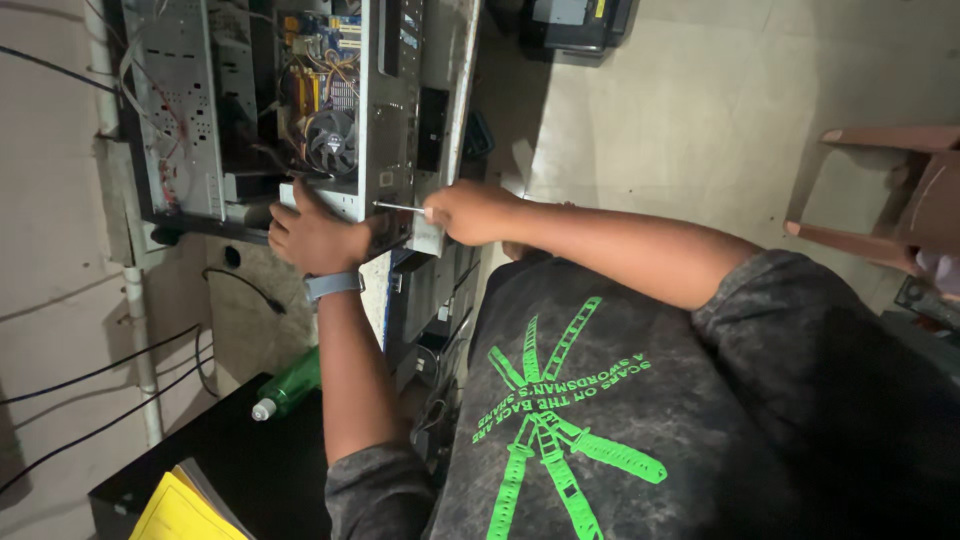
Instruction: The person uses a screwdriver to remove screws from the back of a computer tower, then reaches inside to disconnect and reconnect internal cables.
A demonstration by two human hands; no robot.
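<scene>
An opened desktop computer case (190,110) of grey perforated sheet metal is seen at the upper left, its motherboard and a round black cooling fan (331,140) exposed. The left hand (315,235) is pressed flat against the lower edge of the case, fingers spread over the metal; a grey wristband (333,285) is worn on that wrist. The right hand (470,212) is closed around the handle of a screwdriver (402,208), whose thin, shiny steel shaft is held level with its tip at the case's front frame. A green plastic bottle (290,385) with a white cap is laid on a black desk (240,460), beside a yellow folder (180,510). Dark cables are strung along the pale wall.
</scene>
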